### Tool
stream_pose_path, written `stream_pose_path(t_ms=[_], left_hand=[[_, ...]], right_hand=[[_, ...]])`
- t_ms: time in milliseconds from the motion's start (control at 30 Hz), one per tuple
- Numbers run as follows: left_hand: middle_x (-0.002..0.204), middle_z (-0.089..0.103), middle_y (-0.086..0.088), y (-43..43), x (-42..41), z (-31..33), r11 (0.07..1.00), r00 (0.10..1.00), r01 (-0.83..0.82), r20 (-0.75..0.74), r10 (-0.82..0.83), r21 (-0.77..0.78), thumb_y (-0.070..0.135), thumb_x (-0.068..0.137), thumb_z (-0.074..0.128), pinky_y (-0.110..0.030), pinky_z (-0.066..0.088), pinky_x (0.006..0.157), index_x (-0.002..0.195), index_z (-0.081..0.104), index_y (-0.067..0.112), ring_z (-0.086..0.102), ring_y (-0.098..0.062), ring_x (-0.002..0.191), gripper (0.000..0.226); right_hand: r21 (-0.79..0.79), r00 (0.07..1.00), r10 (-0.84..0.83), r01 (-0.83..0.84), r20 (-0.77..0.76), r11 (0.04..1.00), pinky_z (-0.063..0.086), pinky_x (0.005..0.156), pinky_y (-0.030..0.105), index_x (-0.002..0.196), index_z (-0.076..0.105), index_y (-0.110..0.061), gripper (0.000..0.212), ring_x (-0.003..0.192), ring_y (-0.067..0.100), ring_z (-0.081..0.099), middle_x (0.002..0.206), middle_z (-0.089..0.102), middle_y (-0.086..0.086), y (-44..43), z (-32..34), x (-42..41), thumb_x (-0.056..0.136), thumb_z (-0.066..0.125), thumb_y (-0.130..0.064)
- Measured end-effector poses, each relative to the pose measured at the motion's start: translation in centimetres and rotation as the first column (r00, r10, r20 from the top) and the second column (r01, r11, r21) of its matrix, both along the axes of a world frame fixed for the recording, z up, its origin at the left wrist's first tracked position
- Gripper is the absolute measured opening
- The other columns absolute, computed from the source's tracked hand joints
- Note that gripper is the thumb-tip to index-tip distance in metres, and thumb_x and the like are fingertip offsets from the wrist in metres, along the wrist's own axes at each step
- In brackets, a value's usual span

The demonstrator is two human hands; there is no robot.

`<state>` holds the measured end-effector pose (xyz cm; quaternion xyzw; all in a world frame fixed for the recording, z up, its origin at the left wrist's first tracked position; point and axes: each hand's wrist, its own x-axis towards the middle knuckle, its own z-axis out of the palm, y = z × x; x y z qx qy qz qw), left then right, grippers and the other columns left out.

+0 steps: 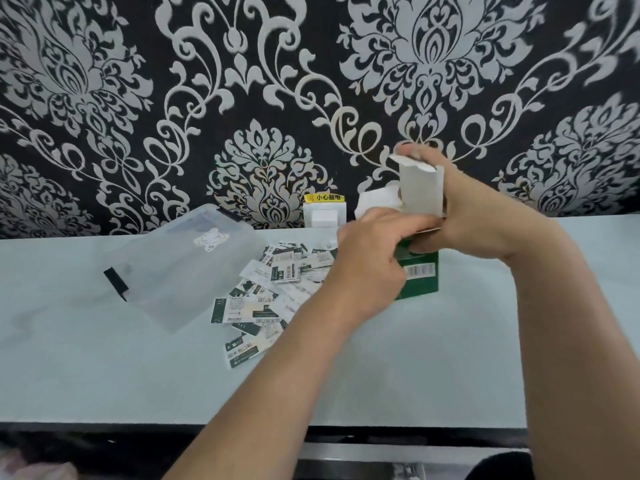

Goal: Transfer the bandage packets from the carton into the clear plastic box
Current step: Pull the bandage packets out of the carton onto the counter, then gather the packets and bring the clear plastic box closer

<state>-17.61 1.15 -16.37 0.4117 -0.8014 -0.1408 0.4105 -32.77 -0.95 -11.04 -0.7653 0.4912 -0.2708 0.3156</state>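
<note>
A green carton (419, 275) with a barcode stands upright on the pale counter, its white top flaps (420, 188) folded open. My right hand (460, 216) grips the carton's upper part from the right, fingers curled over the raised flap. My left hand (367, 261) is curled against the carton's left side at the opening; what it holds is hidden. Several green-and-white bandage packets (273, 289) lie scattered on the counter left of the carton. The clear plastic box (180, 268), with black latches, sits further left, tilted, and looks empty.
A white wall socket (323, 211) with a yellow warning label sits at the back behind the packets. Patterned black-and-white wallpaper rises behind the counter (104, 368). The counter's dark front edge runs along the bottom.
</note>
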Motion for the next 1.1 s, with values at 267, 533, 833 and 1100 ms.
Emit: stream_pose_path(t_ms=[267,533,833,1100], left_hand=[[0.12,0.067,-0.006,0.0,-4.2,-1.4,0.996,0.991,0.016,0.133,-0.004,-0.092,-0.018,0.064,0.061,-0.036,0.049,0.089,0.129,0.059,0.008,0.059,-0.025,0.108,0.07],[0.102,0.07,-0.007,0.3,-7.8,-1.1,0.99,1.0,0.017,0.018,-0.015,-0.137,-0.018,0.059,0.043,-0.016,0.042,0.08,0.112,0.066,0.005,0.056,-0.011,0.091,0.061],[0.094,0.067,0.004,-1.9,-2.3,-0.4,0.941,0.936,-0.333,-0.141,0.323,-0.053,-0.004,0.069,0.048,-0.033,0.046,0.083,0.088,0.075,0.016,0.057,-0.02,0.096,0.037],[0.124,0.057,0.007,-1.6,3.9,0.2,0.87,0.892,-0.44,0.219,0.395,0.223,0.005,0.088,0.056,-0.019,0.04,0.073,0.107,0.07,0.029,0.054,-0.009,0.088,0.033]], right_hand=[[0.022,0.95,-0.305,0.304,0.062,0.952,0.05,0.095,0.044,0.146,0.015,-0.05,0.101,0.1,0.018,0.064,0.132,0.054,-0.001,-0.5,-1.7,-4.2,0.079,0.068,0.003],[-0.309,0.907,-0.396,0.421,0.145,0.853,0.057,0.072,0.034,0.091,0.067,-0.028,0.032,0.079,0.018,0.069,0.084,0.071,-0.004,1.4,2.6,-2.9,0.082,0.045,-0.006],[-0.111,0.903,-0.357,0.34,-0.238,0.934,0.048,0.084,0.029,0.107,0.067,-0.026,0.024,0.095,0.017,0.062,0.096,0.069,-0.006,-0.4,-0.4,-1.2,0.083,0.07,-0.023],[-0.168,0.695,-0.559,0.55,-0.452,0.818,0.029,0.092,0.043,0.092,0.064,-0.024,0.025,0.088,0.025,0.056,0.09,0.066,-0.002,-0.6,-1.3,-0.4,0.078,0.057,-0.005]])
